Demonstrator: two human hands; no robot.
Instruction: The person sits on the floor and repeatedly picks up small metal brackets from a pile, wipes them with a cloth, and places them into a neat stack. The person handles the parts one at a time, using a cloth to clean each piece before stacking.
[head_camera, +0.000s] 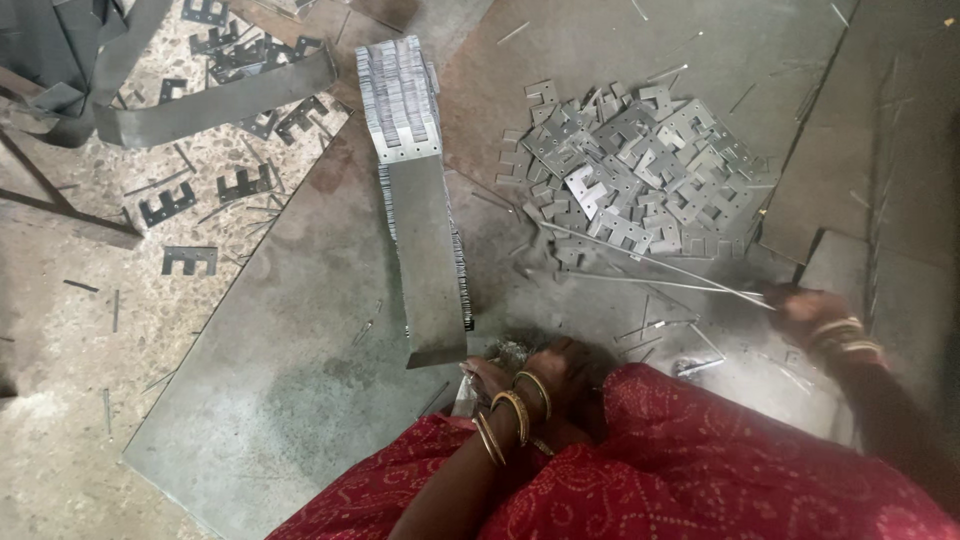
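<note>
My left hand (540, 375), with gold bangles on the wrist, is closed around a small stack of thin metal plates (510, 352) just below the near end of a long row of stacked stampings (425, 240). My right hand (805, 310), also bangled, rests at the right and grips the end of a thin metal rod (650, 262) that slants up-left toward a loose pile of grey stamped metal plates (640, 170). A second thin rod (650, 283) lies beside it. The top plates of the long row (400, 105) show slots and holes.
A grey sheet (300, 350) on the floor carries the work. Dark E-shaped stampings (190, 260) and metal strips (200, 110) lie scattered on the speckled floor at left. Flat boards (870, 180) lie to the right. Red patterned cloth (680, 460) covers my lap.
</note>
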